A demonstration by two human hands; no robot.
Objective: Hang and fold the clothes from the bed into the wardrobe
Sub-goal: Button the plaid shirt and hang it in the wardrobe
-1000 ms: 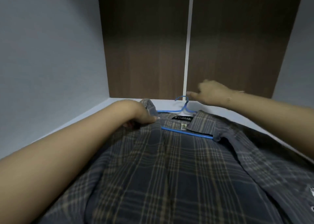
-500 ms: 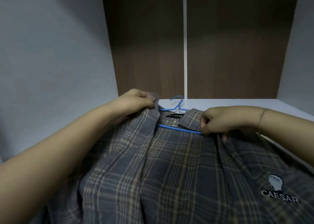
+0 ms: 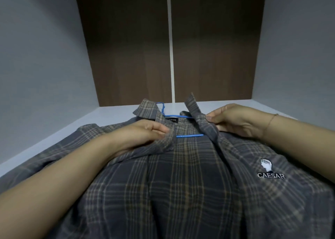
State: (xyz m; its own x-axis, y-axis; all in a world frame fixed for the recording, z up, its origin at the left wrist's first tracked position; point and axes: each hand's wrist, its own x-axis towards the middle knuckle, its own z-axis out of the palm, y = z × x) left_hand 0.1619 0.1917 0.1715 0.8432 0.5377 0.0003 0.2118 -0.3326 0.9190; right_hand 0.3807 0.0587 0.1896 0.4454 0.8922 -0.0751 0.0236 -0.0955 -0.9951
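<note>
**Both hands draw the shirt fronts together over the hanger**

The left hand (image 3: 145,135) pinches one placket edge and the right hand (image 3: 233,122) grips the other below the collar, likely to close the plaid shirt (image 3: 181,180) around the blue hanger (image 3: 188,135). It lies flat on the white shelf (image 3: 76,129); the hook nears the brown back panel (image 3: 126,57), with open room above

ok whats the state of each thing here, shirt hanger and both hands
plaid shirt: lying flat on the white surface, front open, hanger inside.
blue hanger: inside the shirt, hook out at the collar.
left hand: pinching the left front edge.
right hand: pinching the right collar edge.
</note>
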